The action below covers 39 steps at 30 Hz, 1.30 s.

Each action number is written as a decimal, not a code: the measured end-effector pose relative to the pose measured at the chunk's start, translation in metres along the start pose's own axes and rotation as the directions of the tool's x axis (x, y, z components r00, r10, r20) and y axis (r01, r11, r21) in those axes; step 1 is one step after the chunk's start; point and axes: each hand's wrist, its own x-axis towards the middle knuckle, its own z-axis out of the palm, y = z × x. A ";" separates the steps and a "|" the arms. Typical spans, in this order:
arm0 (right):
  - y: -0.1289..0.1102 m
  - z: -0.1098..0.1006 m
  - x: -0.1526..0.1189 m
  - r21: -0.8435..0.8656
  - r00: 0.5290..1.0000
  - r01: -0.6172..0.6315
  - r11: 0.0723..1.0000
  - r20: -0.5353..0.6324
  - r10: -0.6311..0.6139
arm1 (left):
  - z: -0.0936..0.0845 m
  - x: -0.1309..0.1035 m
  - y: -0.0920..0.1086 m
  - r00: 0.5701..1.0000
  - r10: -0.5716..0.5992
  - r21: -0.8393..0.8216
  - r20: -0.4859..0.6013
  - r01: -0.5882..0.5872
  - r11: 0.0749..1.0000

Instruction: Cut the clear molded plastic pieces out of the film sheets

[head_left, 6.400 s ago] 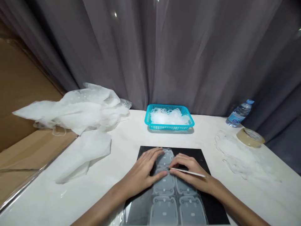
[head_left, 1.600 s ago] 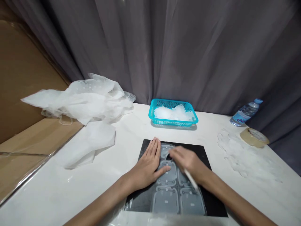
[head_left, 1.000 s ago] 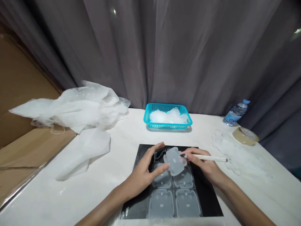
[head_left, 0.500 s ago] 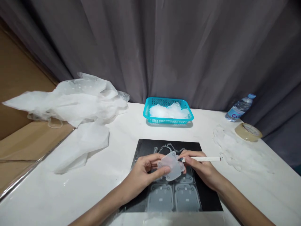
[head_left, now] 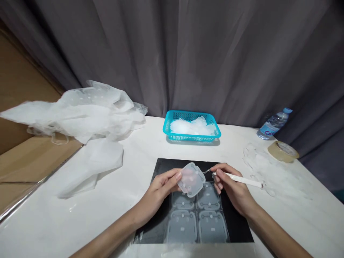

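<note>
My left hand (head_left: 163, 188) pinches a frosted, translucent plastic piece (head_left: 191, 180) with rounded, notched edges between thumb and fingers. In my right hand (head_left: 228, 182) a slim white-handled tool (head_left: 244, 180) is held like a pen, its rear end pointing right. A thin, curved, shiny strip (head_left: 206, 171) shows between the piece and my right fingertips; whether it is part of the tool or a trimming I cannot tell. Below both hands lies a black mat (head_left: 236, 224) bearing a clear sheet of similar pieces (head_left: 182, 225), partly covered by my left hand and the held piece.
Behind the mat stands a turquoise basket (head_left: 192, 138) with frosted pieces inside. Crumpled translucent sheets (head_left: 94, 114) pile up at left beside a cardboard box (head_left: 24, 157). To the right are clear scraps (head_left: 279, 172), a tape roll (head_left: 283, 151) and a water bottle (head_left: 274, 123).
My left hand has raised and turned the plastic piece, shifting it slightly left. My right hand has drawn a little away from it, and the tool's rear end now tips lower and further right.
</note>
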 end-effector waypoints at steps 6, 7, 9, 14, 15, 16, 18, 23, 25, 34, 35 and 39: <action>-0.007 0.011 -0.006 -0.286 1.000 0.012 0.958 0.015 -0.008 | 0.001 -0.004 0.002 0.999 0.001 -0.041 0.042 0.001 0.999; -0.009 0.014 -0.008 -0.291 1.000 0.026 0.956 0.017 -0.022 | 0.002 -0.004 0.003 0.999 0.006 -0.016 0.044 -0.005 1.000; -0.012 0.017 -0.011 -0.297 0.998 0.056 0.953 0.006 -0.057 | 0.002 -0.003 0.001 0.998 0.005 0.028 0.058 -0.007 1.000; -0.013 0.015 -0.013 -0.320 0.994 0.076 0.944 -0.050 -0.096 | 0.007 -0.001 -0.015 0.988 -0.063 -0.055 0.144 0.072 0.996; -0.012 0.014 -0.013 -0.322 0.994 0.075 0.944 -0.054 -0.097 | 0.009 -0.001 -0.019 0.987 -0.059 -0.067 0.151 0.070 0.995; -0.011 0.014 -0.014 -0.323 0.994 0.074 0.943 -0.054 -0.096 | 0.010 -0.001 -0.022 0.987 -0.052 -0.069 0.153 0.063 0.996; -0.009 0.013 -0.014 -0.314 0.996 0.065 0.947 -0.039 -0.081 | 0.013 -0.001 -0.027 0.989 -0.039 -0.061 0.145 0.048 0.997; -0.011 0.007 -0.013 -0.336 0.991 0.055 0.940 0.130 -0.011 | 0.013 -0.002 -0.030 0.991 -0.043 -0.047 0.129 0.049 0.998; -0.014 0.006 -0.012 -0.394 0.982 0.099 0.914 0.188 -0.026 | 0.012 -0.002 -0.028 0.993 -0.031 -0.016 0.115 0.033 0.999; -0.026 0.009 -0.015 -0.489 0.941 0.231 0.841 0.331 -0.066 | 0.006 -0.005 -0.013 0.999 0.036 0.293 0.019 -0.040 0.955; -0.027 0.009 -0.016 -0.501 0.940 0.236 0.833 0.336 -0.064 | 0.005 -0.004 -0.013 0.999 0.050 0.315 0.007 -0.050 0.948; -0.028 0.010 -0.017 -0.531 0.947 0.251 0.810 0.306 -0.093 | 0.004 -0.003 -0.012 0.998 0.066 0.375 -0.005 -0.059 0.925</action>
